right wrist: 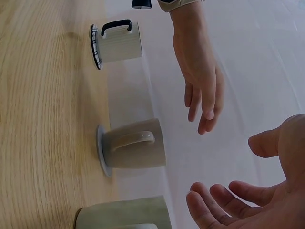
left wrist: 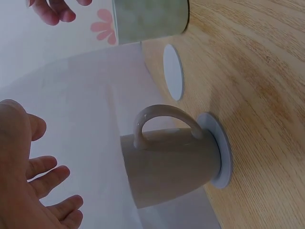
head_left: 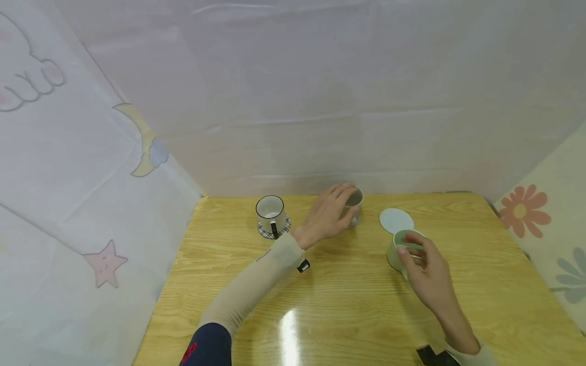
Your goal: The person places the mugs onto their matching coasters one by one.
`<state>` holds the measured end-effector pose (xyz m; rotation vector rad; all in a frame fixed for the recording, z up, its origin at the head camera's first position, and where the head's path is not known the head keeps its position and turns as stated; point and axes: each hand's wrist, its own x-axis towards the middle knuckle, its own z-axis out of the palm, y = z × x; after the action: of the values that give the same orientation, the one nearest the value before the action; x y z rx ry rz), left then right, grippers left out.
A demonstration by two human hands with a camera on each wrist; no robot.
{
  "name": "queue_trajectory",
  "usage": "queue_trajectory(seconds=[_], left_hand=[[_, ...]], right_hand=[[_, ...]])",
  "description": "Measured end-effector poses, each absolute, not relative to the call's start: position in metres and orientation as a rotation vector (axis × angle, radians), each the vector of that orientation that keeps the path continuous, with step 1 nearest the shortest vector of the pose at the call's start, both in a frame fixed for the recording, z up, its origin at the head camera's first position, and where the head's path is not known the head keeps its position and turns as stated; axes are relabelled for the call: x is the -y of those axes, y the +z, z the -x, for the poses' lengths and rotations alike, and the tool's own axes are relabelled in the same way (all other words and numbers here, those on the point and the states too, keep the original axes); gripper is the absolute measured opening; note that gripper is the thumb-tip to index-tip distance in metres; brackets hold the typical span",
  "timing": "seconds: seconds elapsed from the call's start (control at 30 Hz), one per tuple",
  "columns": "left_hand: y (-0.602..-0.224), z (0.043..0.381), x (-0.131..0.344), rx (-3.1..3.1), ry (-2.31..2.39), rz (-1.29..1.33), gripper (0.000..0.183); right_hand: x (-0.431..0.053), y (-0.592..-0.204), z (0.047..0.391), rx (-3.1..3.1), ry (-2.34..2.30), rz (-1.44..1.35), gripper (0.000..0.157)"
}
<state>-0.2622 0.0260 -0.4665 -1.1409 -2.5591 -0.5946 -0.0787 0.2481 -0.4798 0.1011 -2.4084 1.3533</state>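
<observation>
Right hand first, closest to the head camera: fingers loosely bent and parted, pinching nothing, poised above the green mug. Both wrist views give me a clear gap between fingertips and rim. That mug stands upright on the wooden table, long axis vertical, handle turned to the near side. Now, the relation I'm watching: the mug lies below and slightly left of the right hand, easily the nearer of the two, while a pale round coaster lies flat just beyond it. Farther out, there's the left hand, stretched over toward the grey mug, fingers spread and slack, gripping nothing; from the left wrist I see them apart from the rim. That mug sits upright on its grey coaster. Off to the left, a white mug with a dark handle stands on a checked coaster, neither hand on it. Farthest of all, I've got the pale wall sheet, rising past the far edge.
</observation>
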Motion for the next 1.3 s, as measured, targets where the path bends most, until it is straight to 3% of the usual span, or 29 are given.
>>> queue_trajectory(seconds=[1.3], left_hand=[[-0.473, 0.258, -0.055, 2.585, -0.598, 1.188, 0.054]], right_hand=[[-0.285, -0.515, 0.055, 2.533, 1.286, 0.184, 0.037]])
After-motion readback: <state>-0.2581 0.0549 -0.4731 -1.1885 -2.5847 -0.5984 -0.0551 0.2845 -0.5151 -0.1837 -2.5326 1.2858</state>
